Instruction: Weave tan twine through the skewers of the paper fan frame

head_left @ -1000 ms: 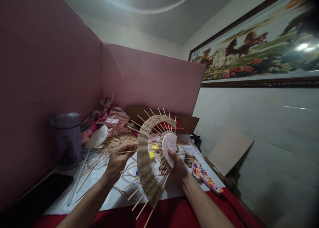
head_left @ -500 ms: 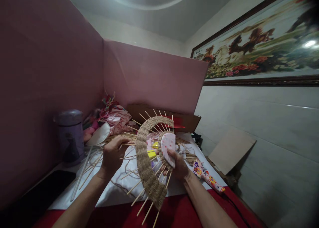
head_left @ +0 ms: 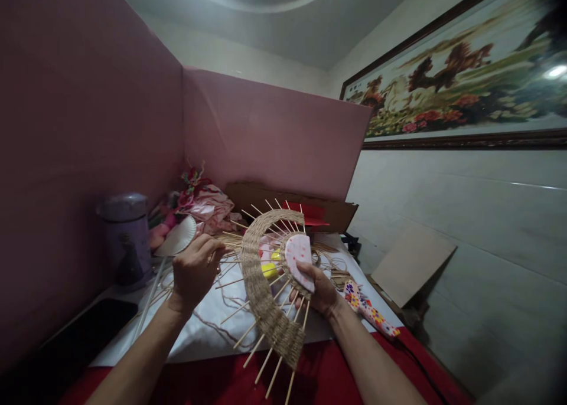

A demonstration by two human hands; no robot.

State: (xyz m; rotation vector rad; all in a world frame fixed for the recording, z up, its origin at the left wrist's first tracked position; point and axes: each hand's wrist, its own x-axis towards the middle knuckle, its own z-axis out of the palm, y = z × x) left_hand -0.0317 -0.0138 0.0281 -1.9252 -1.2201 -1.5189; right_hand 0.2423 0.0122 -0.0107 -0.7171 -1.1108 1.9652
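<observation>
Nearby, flowered tool (head_left: 375,317); woven fan (head_left: 254,278) partly hides yellow object (head_left: 269,270).

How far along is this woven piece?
Looks done: the woven band across the sticks. In hand: the right hand grips the dotted pad; the left hand is at the sticks' tips. Possibly left: bare outer ends and the unwoven gap between band and pad.

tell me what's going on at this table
A person's right hand grips the spotted half-round centre of a fan-shaped piece, with a woven band curving around it on thin sticks. The left hand is at the stick ends on the other side. A flowered tool with a cord lies to the right.
</observation>
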